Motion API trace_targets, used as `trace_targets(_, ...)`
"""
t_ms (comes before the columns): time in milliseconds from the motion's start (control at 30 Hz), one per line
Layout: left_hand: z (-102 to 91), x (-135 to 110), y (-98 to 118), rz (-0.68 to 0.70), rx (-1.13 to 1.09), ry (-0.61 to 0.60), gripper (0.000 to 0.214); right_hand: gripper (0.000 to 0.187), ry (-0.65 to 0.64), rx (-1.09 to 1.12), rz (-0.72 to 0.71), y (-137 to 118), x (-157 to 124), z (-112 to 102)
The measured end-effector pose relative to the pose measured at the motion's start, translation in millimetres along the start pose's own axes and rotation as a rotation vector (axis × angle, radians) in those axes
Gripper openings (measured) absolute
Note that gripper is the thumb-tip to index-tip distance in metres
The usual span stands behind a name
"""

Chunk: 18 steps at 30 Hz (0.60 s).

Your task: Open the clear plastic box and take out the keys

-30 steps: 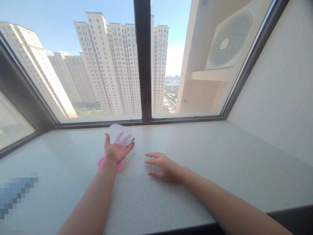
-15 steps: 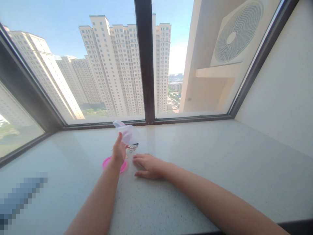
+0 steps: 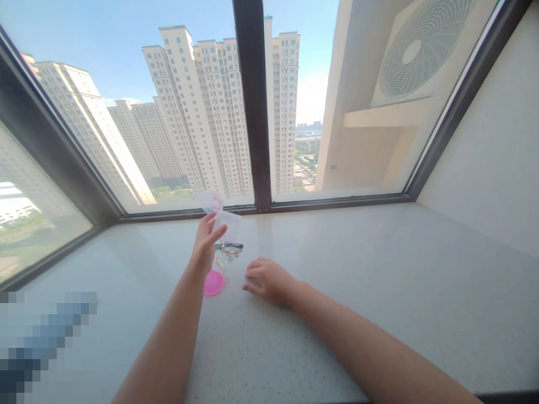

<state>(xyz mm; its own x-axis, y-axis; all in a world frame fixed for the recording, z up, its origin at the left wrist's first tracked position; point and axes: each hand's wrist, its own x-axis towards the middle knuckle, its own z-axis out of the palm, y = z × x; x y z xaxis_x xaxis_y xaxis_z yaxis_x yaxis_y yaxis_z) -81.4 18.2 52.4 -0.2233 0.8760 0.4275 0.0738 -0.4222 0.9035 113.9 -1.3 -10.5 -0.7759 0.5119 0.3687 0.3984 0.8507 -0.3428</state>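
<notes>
My left hand [image 3: 205, 242] is closed on a translucent whitish plastic container [image 3: 228, 226], with a pinkish piece showing at its top; its exact kind is unclear. It is held above the sill. Below it lie a dark strip-like accessory [image 3: 234, 246], several small metal trinkets [image 3: 232, 254] and a small beige piece [image 3: 220, 264]. A bright pink round lid or dish [image 3: 214, 283] rests by my left wrist, partly hidden by it. My right hand [image 3: 272, 282] rests on the sill to the right of these, its fingers curled; what they hold, if anything, is hidden.
A pale speckled window sill [image 3: 357, 280] spreads under both arms. Dark window frames [image 3: 256, 112] and glass stand behind it, with a white wall [image 3: 497, 151] on the right. A blurred blue patch [image 3: 54, 336] is at the lower left. Tall buildings show outside.
The plastic container has turned upright in my left hand and uncovers more of the trinkets. My right hand has shifted right, its fingers now curled. The view has shifted slightly.
</notes>
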Motion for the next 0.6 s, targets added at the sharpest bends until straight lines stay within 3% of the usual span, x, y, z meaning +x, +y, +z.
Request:
trace_targets(67, -2.8, 7.2, 0.3, 0.064, 0.254, 0.014, 0.068, 0.029, -0.016, 0.002, 0.003, -4.5, 0.3, 0.5)
trace_targets(167, -6.5, 17.2, -1.0, 0.334, 0.654, -0.022, 0.087, 0.042, -0.064, 0.013, 0.006, -10.9, 1.3, 2.8)
trace_targets(267, -11.8, 24.3, -6.9, 0.578, 0.835, -0.123, 0.098, 0.057, -0.118, 0.020, 0.003, -15.4, 2.1, 6.4)
trace_targets(467, -20.5, 37.8, -27.6, 0.641, 0.904, -0.175, 0.113, 0.065, -0.191, 0.027, -0.021, -22.5, 2.5, 7.4)
trace_targets(600, -16.0, 50.4, -42.5, 0.574, 0.978, -0.223, 0.111, 0.065, -0.191, 0.026, -0.023, -27.5, 3.4, 4.8)
